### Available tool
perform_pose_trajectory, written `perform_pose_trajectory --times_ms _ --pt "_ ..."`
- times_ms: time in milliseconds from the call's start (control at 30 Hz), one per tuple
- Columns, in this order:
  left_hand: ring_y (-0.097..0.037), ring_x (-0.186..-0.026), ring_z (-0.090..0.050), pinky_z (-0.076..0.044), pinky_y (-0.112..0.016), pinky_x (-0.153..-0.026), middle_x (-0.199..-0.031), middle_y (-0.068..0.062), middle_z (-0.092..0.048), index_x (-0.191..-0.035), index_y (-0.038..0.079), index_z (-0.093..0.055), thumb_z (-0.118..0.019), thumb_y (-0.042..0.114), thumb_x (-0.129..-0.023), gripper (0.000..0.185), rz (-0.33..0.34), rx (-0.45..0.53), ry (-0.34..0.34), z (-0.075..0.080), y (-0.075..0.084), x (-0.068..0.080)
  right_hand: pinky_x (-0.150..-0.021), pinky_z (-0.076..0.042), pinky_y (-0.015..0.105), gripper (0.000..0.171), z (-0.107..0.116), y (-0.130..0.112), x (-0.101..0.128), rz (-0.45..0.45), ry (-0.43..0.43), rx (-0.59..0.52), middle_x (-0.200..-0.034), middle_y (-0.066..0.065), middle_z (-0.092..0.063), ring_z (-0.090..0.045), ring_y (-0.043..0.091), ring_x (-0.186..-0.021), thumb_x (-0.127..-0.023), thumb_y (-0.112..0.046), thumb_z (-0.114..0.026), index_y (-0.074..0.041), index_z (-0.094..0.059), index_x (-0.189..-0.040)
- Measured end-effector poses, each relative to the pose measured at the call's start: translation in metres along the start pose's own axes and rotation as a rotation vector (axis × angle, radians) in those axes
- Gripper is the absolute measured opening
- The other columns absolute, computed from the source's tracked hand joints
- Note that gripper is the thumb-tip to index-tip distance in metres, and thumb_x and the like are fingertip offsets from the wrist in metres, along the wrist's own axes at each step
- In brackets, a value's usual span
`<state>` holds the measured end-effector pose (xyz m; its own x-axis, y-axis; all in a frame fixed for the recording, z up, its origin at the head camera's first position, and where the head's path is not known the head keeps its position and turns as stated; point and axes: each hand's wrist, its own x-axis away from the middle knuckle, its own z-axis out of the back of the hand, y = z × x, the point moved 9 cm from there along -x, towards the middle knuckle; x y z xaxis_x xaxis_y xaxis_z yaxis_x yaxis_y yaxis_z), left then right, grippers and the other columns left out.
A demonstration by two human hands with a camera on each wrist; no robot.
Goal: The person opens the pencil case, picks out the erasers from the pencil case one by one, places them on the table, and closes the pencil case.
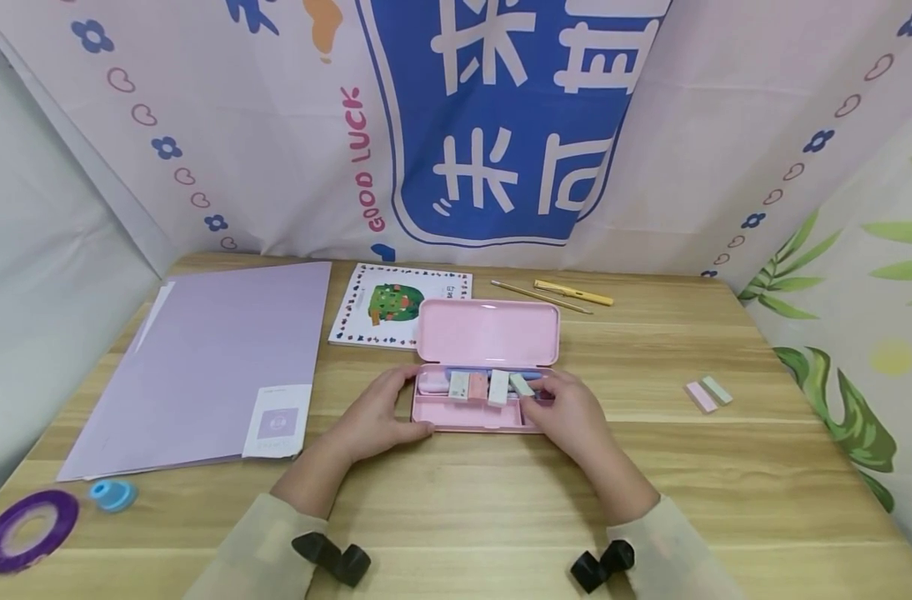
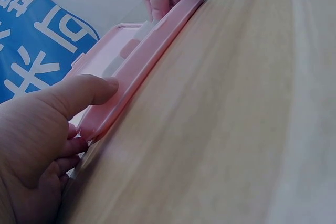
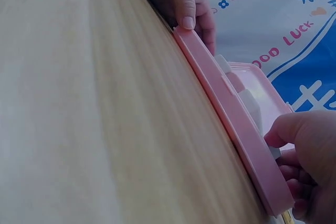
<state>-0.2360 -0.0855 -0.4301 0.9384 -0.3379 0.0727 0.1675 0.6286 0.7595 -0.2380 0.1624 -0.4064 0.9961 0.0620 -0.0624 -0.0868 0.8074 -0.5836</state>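
An open pink pencil case lies on the table, its lid tipped back. Along its tray sit a pale grey-green eraser, a pink eraser and a white eraser, over blue pens. At the right end, my right hand pinches a light green eraser between thumb and fingers, tilted over the tray. My left hand grips the case's left end, the thumb on the front wall and the other fingers round the side. A purple item fills the tray's left end.
Behind the case lie a booklet, a pencil and a yellow pen. Two small erasers lie at right. Lilac sheets with a white packet, a purple tape roll and a blue cap-like piece are at left.
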Motion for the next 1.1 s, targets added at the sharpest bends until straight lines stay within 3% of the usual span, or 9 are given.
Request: perform_pose_trajectory --times_ms 133,233,333,633,833,967,1100 --pt "-0.034 -0.145 -0.032 -0.029 -0.053 -0.12 -0.154 -0.014 -0.038 -0.147 0.01 -0.038 -0.081 0.036 -0.077 0.087 0.004 0.001 -0.002 0.0 0.0 0.0 -0.095 -0.052 0.045 0.03 0.005 0.004 0.001 -0.027 0.009 -0.03 -0.127 0.016 -0.065 -0.061 0.031 -0.113 -0.082 -0.024 -0.072 -0.004 -0.075 -0.106" --pt "-0.034 -0.146 -0.032 -0.028 -0.053 -0.12 -0.154 -0.014 -0.038 -0.147 0.01 -0.038 -0.081 0.036 -0.077 0.087 0.004 -0.001 -0.003 0.0 0.0 0.0 -0.079 -0.051 0.036 0.03 0.012 0.009 0.003 -0.025 0.036 -0.036 -0.109 0.012 -0.068 -0.06 0.024 -0.093 -0.082 -0.022 -0.072 -0.005 -0.075 -0.106" --pt "-0.034 -0.145 -0.032 -0.029 -0.053 -0.12 -0.154 -0.014 -0.038 -0.147 0.01 -0.038 -0.081 0.036 -0.077 0.087 0.006 -0.002 -0.003 -0.001 0.0 0.0 -0.07 -0.046 0.029 0.03 0.023 0.019 0.005 -0.029 0.072 -0.051 -0.094 0.008 -0.064 -0.055 0.02 -0.082 -0.082 -0.021 -0.073 -0.005 -0.075 -0.108" --pt "-0.033 -0.145 -0.032 -0.029 -0.052 -0.119 -0.154 -0.014 -0.038 -0.147 0.01 -0.038 -0.082 0.036 -0.076 0.087 0.007 -0.002 -0.001 -0.001 0.0 0.0 -0.068 -0.045 0.022 0.028 0.068 0.073 0.022 -0.079 0.208 -0.028 -0.094 0.01 -0.065 -0.055 0.017 -0.081 -0.086 -0.021 -0.072 -0.005 -0.074 -0.109" --pt "-0.034 -0.145 -0.033 -0.029 -0.052 -0.119 -0.153 -0.014 -0.038 -0.147 0.009 -0.038 -0.082 0.035 -0.076 0.087 0.003 -0.004 -0.001 -0.001 0.0 0.0 -0.061 -0.04 0.017 0.03 0.103 0.115 0.037 -0.159 0.295 0.028 -0.092 0.01 -0.066 -0.047 0.001 -0.072 -0.088 -0.025 -0.07 -0.004 -0.074 -0.109" --pt "-0.034 -0.145 -0.033 -0.029 -0.052 -0.119 -0.153 -0.015 -0.039 -0.147 0.008 -0.038 -0.082 0.035 -0.077 0.087 0.002 -0.003 0.0 -0.001 0.001 0.0 -0.058 -0.039 0.016 0.035 0.118 0.146 0.047 -0.258 0.296 0.053 -0.097 0.012 -0.065 -0.046 0.0 -0.072 -0.09 -0.029 -0.067 -0.003 -0.072 -0.113" --pt "-0.034 -0.145 -0.033 -0.029 -0.052 -0.119 -0.153 -0.014 -0.039 -0.147 0.008 -0.038 -0.081 0.035 -0.077 0.086 0.001 -0.002 -0.001 -0.001 0.001 0.0 -0.061 -0.039 0.017 0.04 0.125 0.17 0.054 -0.343 0.266 0.073 -0.102 0.013 -0.063 -0.051 0.011 -0.081 -0.092 -0.032 -0.064 -0.001 -0.069 -0.117"
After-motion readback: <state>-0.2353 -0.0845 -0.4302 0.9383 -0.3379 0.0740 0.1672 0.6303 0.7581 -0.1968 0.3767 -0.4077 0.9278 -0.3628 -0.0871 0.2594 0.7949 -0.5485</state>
